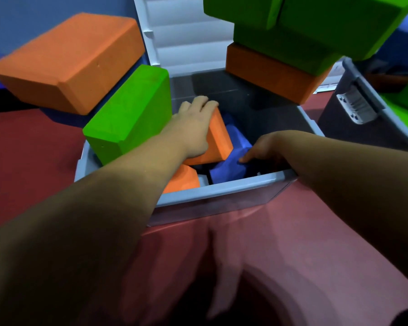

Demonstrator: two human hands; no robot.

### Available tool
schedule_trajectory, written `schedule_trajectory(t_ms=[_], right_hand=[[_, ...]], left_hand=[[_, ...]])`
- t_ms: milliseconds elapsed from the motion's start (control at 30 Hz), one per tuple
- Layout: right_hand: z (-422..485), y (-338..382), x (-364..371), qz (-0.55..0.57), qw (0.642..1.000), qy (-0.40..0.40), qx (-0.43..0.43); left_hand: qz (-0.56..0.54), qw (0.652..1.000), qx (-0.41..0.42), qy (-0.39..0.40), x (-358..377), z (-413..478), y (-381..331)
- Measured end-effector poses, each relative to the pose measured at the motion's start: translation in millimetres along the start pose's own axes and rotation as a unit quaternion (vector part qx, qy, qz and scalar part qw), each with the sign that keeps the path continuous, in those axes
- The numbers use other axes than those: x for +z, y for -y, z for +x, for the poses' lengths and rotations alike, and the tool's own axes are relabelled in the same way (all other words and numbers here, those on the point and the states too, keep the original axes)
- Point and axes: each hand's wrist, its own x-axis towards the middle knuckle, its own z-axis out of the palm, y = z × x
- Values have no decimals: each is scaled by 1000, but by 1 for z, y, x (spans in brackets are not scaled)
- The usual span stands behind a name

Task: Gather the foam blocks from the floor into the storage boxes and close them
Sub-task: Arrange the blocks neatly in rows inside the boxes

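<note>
A grey storage box (222,188) sits open on the red floor in front of me. My left hand (193,123) grips a tilted orange block (218,140) inside the box. My right hand (260,149) reaches in beside it, fingers closed on a blue block (229,168). Another orange block (181,178) lies at the box's near left corner. A green block (132,111) leans on the box's left edge. Parts of the blocks inside are hidden by my arms.
A big orange block (66,60) sits at the left outside the box. Stacked green (316,22) and orange (273,71) blocks overhang the far right corner. The raised lid (186,36) stands behind. A second grey box (363,107) holds green blocks at the right.
</note>
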Motion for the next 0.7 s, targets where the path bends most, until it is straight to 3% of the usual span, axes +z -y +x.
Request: schedule_trajectory(t_ms=[100,200,467,700], right_hand=[[4,1,3,-11,1000,21,-5],[4,4,10,-43,999,4,-15],[1,0,15,-68,997,42,16],[18,-5,0,0,1000,7,-14]], left_hand=[[56,997,47,37,7,2,1],[113,992,48,-7,2,7,2],[164,986,-30,-20,-3,-2,-6],[205,975,-79,-31,-9,-4,-7]])
